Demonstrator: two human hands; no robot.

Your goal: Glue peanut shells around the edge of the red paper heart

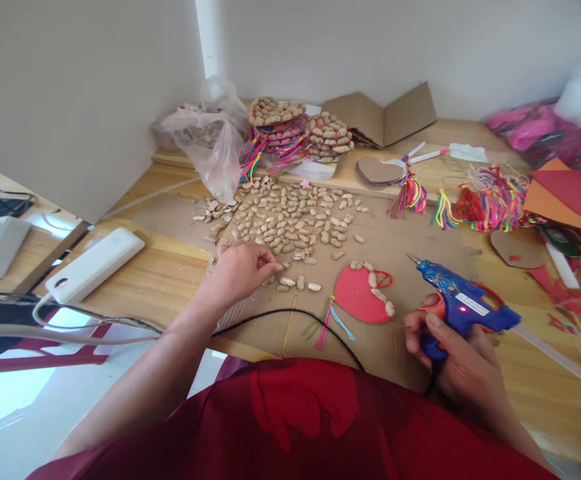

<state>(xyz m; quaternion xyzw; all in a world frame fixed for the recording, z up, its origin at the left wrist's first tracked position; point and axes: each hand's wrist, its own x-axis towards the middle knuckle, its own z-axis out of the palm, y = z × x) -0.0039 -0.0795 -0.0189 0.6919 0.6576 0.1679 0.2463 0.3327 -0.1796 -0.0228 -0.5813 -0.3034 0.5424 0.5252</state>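
My right hand [463, 353] is wrapped round the handle of a blue hot glue gun [463, 303]; its nozzle points up and left, a red light glows on its side, and a glue stick runs out the back. My left hand [245, 270] is closed in a pinch at the near edge of a spread of peanuts [290, 217]; whatever is between its fingertips is hidden. Between my hands lies a red heart-shaped piece [358, 297], with peanuts stuck along its top and right edge, a red loop, and a coloured tassel [329, 323] at its left.
Brown cardboard [395, 233] covers the table. Behind stand stacked peanut-covered pieces [328, 137], a plastic bag [210, 140] and cardboard hearts [378, 171]. Tassels [490, 197] lie at right. A black cable [290, 310] crosses the front; a white power bank [98, 263] sits left.
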